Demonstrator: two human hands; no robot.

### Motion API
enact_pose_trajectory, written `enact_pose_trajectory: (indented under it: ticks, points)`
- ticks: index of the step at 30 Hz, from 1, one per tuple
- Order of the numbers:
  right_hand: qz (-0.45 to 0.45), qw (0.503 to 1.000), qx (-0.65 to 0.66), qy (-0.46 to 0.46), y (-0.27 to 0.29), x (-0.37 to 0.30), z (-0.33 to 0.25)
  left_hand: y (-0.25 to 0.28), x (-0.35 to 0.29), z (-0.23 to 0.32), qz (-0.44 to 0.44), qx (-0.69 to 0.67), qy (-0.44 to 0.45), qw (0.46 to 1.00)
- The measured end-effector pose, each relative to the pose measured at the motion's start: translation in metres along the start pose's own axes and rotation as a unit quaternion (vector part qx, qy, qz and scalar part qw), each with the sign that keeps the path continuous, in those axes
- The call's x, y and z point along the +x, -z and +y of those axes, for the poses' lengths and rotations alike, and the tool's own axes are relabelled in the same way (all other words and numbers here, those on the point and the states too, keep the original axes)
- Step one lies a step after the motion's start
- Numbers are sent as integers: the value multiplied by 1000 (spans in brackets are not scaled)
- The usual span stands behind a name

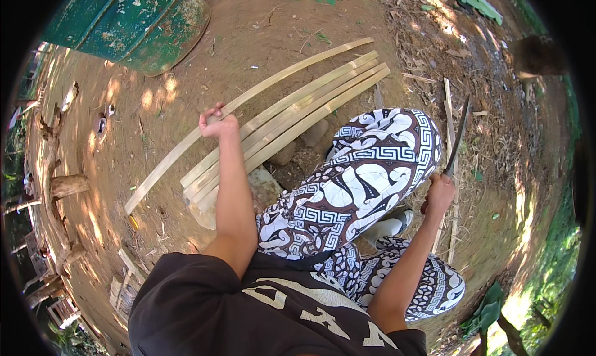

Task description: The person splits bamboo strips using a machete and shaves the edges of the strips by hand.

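Note:
My left hand (218,124) is closed around the middle of a long, pale bamboo strip (279,76), which slants from near left to far right. Just on the near side of it, several more split bamboo strips (292,121) lie side by side across stones. Over on the right, my right hand (439,193) grips the handle of a machete (460,132), its dark blade pointing away from me and apart from the bamboo. My bent knee in patterned trousers (379,157) comes between the two hands.
Stones (316,132) sit under the strips. A rusty green drum (133,30) lies at the far left. A thin wooden slat (451,114) and scattered shavings (490,126) are on the ground beside the machete. Rough logs (56,170) edge the left side.

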State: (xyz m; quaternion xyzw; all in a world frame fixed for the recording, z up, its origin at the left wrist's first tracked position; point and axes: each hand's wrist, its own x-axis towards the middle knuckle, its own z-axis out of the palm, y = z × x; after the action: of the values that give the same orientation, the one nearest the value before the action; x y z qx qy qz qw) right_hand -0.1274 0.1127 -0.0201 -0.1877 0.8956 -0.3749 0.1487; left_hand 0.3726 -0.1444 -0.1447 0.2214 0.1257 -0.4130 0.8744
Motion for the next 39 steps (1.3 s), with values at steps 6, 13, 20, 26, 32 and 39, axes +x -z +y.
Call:
enact_pose_trajectory:
  ticks: [6, 13, 20, 26, 32, 39]
  points:
    - [-3, 999, 3, 36, -6, 10, 2, 17, -9, -8, -35, 26, 122, 992]
    - [-28, 999, 7, 37, -19, 19, 3, 21, -26, -1, -96, 120, 232, 961]
    - [-78, 984, 39, 155, -29, 21, -2, -2, -62, 14, -45, 178, 266, 946]
    - [-57, 995, 58, 54, -25, -3, -36, 7, -110, 27, -86, 179, 322, 926]
    - [-42, 992, 52, 105, -22, -6, -43, 25, -162, 36, 36, 165, 398, 902]
    - [-28, 995, 50, 87, -16, -9, -41, 52, -196, 58, -14, 227, 561, 796]
